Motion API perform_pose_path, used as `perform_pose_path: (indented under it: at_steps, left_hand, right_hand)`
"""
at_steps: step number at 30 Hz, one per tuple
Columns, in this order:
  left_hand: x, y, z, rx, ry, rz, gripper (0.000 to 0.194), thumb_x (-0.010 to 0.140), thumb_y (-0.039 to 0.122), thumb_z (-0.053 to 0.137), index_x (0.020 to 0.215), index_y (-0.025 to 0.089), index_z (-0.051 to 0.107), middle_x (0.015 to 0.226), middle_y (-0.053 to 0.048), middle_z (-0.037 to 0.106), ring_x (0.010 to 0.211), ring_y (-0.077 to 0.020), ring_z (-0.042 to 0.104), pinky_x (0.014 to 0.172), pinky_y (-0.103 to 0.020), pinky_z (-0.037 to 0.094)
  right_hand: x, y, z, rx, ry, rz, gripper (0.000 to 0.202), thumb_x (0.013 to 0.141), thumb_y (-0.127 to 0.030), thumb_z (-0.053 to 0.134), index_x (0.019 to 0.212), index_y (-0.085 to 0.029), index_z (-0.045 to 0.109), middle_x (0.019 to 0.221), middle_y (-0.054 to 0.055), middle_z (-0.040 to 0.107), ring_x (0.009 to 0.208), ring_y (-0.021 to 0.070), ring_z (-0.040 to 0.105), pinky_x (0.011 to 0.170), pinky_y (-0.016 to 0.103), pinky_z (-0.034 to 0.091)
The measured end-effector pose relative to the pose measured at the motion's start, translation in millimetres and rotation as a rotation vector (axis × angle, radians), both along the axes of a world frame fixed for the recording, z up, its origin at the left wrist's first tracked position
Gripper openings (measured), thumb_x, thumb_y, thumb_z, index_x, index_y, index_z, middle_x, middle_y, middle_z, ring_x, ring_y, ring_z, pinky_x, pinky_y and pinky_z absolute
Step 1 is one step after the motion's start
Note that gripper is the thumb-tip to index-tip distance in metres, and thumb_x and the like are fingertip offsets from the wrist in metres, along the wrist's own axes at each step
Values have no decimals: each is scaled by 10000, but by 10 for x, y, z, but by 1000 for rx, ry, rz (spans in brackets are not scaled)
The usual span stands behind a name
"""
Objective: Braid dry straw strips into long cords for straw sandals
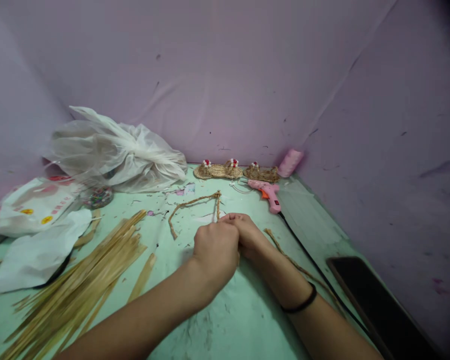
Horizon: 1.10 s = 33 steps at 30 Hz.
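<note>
A twisted straw cord (189,203) is looped at its far end around a small peg or nail in the table. One leg bends away to the left and lies loose, while the other runs toward me into my closed hands. My left hand (216,255) is a fist, turned with its back up. Touching it, my right hand (245,232) has its fingers bent inward around the same spot, a dark band on that wrist. The stretch of cord inside the fingers is hidden. To the left lies a bundle of dried leaf strips (93,277), with one separate strip (142,275) beside it.
A pink glue gun (266,192) with a black cable lies at the back right, near small woven slippers (219,171) and a pink thread spool (290,162). Plastic bags (135,155) fill the back left. A dark phone (375,300) lies right, near another cord (296,265).
</note>
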State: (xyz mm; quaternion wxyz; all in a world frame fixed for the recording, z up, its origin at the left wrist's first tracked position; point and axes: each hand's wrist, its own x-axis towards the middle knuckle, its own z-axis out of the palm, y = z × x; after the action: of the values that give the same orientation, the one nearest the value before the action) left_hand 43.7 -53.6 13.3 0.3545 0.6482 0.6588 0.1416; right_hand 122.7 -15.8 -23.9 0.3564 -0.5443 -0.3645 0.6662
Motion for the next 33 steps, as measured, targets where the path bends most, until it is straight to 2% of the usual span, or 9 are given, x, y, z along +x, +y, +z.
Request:
perform_pose_path:
  at_steps: [3,5,9,13,17,22,25,29,33]
  left_hand:
    - [-153,131,98,119,165,-28,72,587,184,578,633,139,610,597,-88,568,697,-223,565,576,-250,363]
    - [-274,249,163,111,94,36,117,636,233,547,644,135,610,511,-56,539,566,-183,544,507,-242,351]
    - [-403,423,99,-277,-403,221,194,656,172,547,835,104,576,452,-2,522,385,-102,460,389,-197,321]
    - [-446,491,-124,-557,-740,148,112,679,174,557,656,65,567,510,-42,552,386,-60,462,352,-154,335]
    - [-471,506,-201,-536,-686,167,100,643,120,532,566,66,565,444,-13,509,343,-52,431,320,-149,325]
    - [-367,468,-162,-309,-322,204,63,581,114,509,521,129,499,334,24,432,290,-84,389,310,-192,305]
    - [-319,443,-124,-200,-189,181,30,568,135,487,543,153,490,336,32,426,286,-105,392,316,-210,289]
    - [-346,421,-78,-215,-205,180,67,558,156,488,502,163,451,317,52,345,271,-76,305,313,-205,201]
    - [-401,411,-139,-333,-374,132,103,554,176,491,480,161,422,344,64,308,281,-44,231,321,-200,133]
  right_hand:
    - [21,14,-4,-9,29,75,67,502,-83,474,515,-144,497,371,-61,425,357,55,334,384,190,243]
    - [46,27,3,0,23,135,57,538,-110,499,500,-148,478,332,-82,347,318,38,244,357,189,173]
    - [97,49,15,11,1,225,131,602,-214,549,515,-146,480,339,-78,350,312,30,218,348,192,121]
    - [143,67,16,47,34,276,125,596,-222,591,567,-132,510,437,-38,486,357,30,322,361,178,163]
    - [176,92,17,83,15,330,85,578,-154,580,652,-131,545,497,-49,524,354,19,301,355,173,140]
    - [162,126,0,223,-88,311,104,546,-59,550,623,-125,527,499,-32,544,448,46,434,448,163,292]
    - [160,130,10,284,-179,294,97,552,-60,545,613,-129,517,502,-27,544,452,53,440,463,171,313]
    - [167,122,3,367,-278,309,64,564,-95,535,619,-128,534,525,-16,555,470,66,454,466,174,337]
    - [184,125,-57,409,-489,351,85,556,-128,529,620,-120,584,529,-5,565,475,73,450,441,168,326]
